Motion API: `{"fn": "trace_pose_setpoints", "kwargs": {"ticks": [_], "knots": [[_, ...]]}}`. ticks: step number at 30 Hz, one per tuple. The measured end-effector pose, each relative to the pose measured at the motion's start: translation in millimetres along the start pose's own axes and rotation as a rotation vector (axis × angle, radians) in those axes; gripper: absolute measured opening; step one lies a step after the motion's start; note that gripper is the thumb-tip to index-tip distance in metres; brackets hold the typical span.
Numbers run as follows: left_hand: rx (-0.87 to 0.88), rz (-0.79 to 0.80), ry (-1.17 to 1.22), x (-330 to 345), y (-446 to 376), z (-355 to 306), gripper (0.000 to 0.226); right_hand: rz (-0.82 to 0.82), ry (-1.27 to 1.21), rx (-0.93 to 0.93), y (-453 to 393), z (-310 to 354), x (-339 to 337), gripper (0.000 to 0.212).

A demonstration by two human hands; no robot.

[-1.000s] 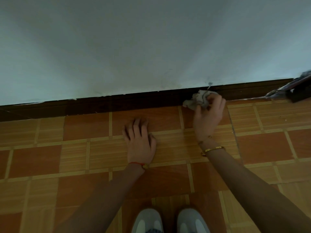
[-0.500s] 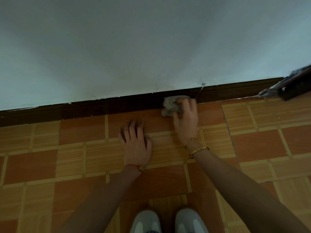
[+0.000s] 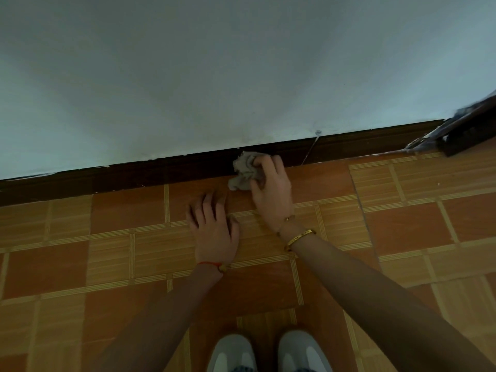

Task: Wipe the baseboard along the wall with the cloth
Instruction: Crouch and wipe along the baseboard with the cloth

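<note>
So the right hand [image 3: 271, 194] has its fingers curled tight around a crumpled grey cloth [image 3: 244, 170], which bunches out past the fingertips and presses against the dark brown wooden baseboard [image 3: 150, 174] where it meets the orange tiled floor [image 3: 402, 224]. Left hand [image 3: 213, 228] just lies flat on the tiles, fingers spread, holding nothing.

Dim, bluish lighting; pale painted wall [image 3: 214, 76] brighter at both sides; wide-angle bowing of dark wooden baseboard [image 3: 107, 178]; overall softness.
</note>
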State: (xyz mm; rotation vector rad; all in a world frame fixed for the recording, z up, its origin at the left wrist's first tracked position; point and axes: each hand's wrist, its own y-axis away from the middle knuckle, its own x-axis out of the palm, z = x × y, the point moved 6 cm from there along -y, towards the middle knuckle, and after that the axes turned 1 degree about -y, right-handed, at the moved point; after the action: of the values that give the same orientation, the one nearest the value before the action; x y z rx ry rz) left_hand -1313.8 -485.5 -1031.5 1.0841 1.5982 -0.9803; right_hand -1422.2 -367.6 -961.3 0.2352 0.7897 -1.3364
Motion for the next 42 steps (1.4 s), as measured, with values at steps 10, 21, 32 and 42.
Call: {"fn": "trace_pose_setpoints", "kwargs": {"ticks": [10,21,32,42], "knots": [[-0.009,0.004,0.038,-2,0,0,0.052,-0.621,-0.101,0.245,-1,-32,-79,0.023],[-0.009,-0.012,0.012,-1,0,-2,0.052,0.21,0.19,-0.066,8,-17,15,0.039],[-0.01,-0.026,0.038,2,1,0,0.053,0.033,0.484,0.237,5,-87,-71,0.038],[-0.068,-0.044,0.179,-2,-13,-27,0.051,0.275,0.398,0.077,6,-60,-34,0.038]]}}
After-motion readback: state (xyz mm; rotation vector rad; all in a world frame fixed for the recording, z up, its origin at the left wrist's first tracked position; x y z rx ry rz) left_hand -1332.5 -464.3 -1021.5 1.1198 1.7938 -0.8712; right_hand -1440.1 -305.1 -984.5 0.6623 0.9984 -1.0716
